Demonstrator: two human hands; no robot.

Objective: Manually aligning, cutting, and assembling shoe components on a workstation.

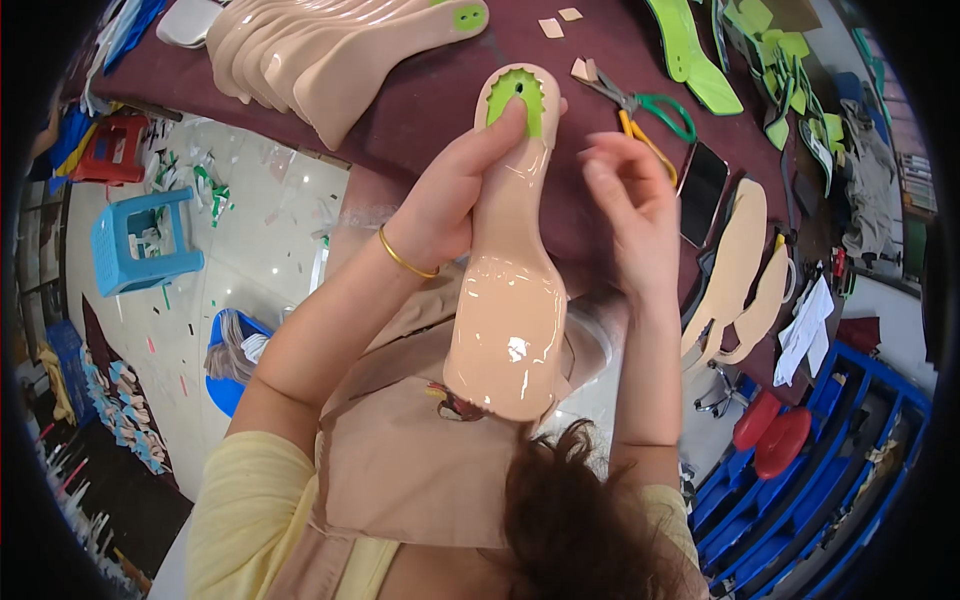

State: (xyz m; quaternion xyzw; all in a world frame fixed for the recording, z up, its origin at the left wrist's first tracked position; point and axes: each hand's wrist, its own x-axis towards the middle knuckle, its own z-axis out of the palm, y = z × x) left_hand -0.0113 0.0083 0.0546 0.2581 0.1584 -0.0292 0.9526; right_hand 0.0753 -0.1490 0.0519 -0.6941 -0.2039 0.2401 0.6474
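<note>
In the middle of the frame the left hand [450,200] grips a glossy beige shoe sole [508,300] around its narrow waist, fingers wrapped tight, with the thumb pressed flat on the green pad [522,100] at the sole's upper end. The sole stands lengthwise, its wide shiny end low in the centre of the frame over a tan apron [400,450], its narrow end reaching up over the dark maroon table [440,90]. A gold bangle [405,260] sits on the left wrist.

The right hand [625,200] hovers just right of the sole, not touching it, with fingers loosely curled and the tips drawn together; it may pinch something small, but the view is too blurred to tell.

Above it, scissors [640,105] with green and yellow handles lie on the table, and a dark phone [702,190] rests just to their lower right. At the upper left a stack of beige soles [310,50] fans across the table. Green cut pieces [700,60] lie at the upper right, flat beige insole boards [740,270] at the right edge. A blue plastic stool [140,245] stands on the floor at left.
</note>
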